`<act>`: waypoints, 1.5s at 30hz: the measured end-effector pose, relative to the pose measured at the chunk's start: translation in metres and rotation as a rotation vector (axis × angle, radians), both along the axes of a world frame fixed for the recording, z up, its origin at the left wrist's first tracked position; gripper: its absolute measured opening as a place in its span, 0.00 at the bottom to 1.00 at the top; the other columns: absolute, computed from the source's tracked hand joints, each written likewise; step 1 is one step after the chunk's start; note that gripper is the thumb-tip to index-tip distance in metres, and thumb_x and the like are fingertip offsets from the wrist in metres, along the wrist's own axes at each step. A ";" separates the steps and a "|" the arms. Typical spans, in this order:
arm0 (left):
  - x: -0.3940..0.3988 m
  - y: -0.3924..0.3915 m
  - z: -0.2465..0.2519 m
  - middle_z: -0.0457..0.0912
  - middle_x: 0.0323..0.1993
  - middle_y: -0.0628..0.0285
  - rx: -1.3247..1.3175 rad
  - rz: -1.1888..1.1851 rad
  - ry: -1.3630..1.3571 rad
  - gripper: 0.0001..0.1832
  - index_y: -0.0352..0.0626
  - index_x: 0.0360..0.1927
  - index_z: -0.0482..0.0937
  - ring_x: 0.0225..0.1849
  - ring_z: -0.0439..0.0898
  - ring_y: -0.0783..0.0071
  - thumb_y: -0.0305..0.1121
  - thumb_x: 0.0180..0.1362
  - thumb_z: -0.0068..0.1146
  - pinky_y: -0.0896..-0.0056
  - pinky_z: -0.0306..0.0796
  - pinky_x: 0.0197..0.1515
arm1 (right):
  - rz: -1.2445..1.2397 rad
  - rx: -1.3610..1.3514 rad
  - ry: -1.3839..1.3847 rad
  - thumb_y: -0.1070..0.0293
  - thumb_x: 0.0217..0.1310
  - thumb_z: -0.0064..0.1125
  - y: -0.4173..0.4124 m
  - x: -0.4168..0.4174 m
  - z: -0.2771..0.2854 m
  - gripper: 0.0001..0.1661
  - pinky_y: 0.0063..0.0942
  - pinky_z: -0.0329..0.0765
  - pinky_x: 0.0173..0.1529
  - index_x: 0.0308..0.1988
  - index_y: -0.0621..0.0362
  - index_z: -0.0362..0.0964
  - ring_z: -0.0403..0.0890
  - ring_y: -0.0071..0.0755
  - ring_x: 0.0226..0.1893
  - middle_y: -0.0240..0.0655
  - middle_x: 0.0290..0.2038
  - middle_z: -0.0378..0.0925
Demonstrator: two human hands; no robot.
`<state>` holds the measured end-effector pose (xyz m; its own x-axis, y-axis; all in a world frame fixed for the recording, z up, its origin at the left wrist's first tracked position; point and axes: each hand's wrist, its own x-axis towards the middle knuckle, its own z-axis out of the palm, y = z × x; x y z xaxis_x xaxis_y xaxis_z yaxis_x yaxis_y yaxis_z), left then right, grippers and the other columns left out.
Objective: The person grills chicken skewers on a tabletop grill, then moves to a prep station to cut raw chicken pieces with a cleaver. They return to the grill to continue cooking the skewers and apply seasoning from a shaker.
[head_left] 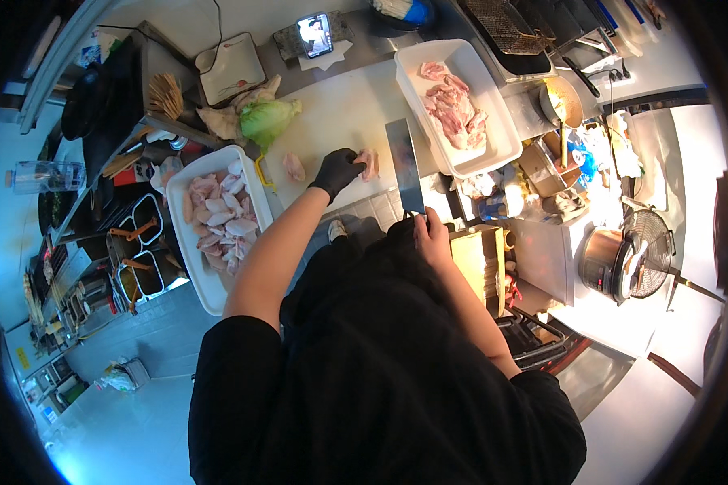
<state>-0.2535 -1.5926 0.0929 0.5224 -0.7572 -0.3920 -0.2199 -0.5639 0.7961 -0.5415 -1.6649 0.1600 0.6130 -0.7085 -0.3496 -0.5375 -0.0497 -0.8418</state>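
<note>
My left hand [338, 174], in a black glove, has its fingertips on a piece of raw chicken [368, 164] on the white cutting board [333, 127]. My bare right hand [432, 237] grips the handle of a cleaver [405, 163], its broad blade pointing away from me over the board's right part. Another raw chicken piece [293, 167] lies on the board, left of my gloved hand. To the left a white plastic tub [181, 242] holds many raw chicken wing pieces [224, 209]. A second white tub [502, 130] at the upper right holds opened-looking raw chicken pieces [455, 109].
Green leaf lettuce [268, 121] lies at the board's upper left corner, above a yellow handle [264, 171]. Behind the board a lit phone [315, 35] leans on a block. Wooden skewers [165, 97] and a square dish [233, 70] are at upper left. A pan [560, 100] is beyond the right tub.
</note>
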 end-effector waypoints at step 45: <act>-0.047 0.012 -0.026 0.82 0.36 0.52 -0.071 0.330 -0.375 0.12 0.45 0.37 0.78 0.41 0.82 0.47 0.39 0.53 0.63 0.50 0.75 0.44 | 0.257 -0.158 0.204 0.58 0.70 0.55 0.011 0.033 0.007 0.17 0.54 0.78 0.41 0.52 0.55 0.71 0.82 0.65 0.37 0.57 0.33 0.81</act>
<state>-0.3003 -1.5802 0.0671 0.8333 -0.5463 -0.0848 -0.3177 -0.5988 0.7352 -0.5085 -1.6536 0.1669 0.7072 -0.5951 -0.3817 -0.6465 -0.3259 -0.6898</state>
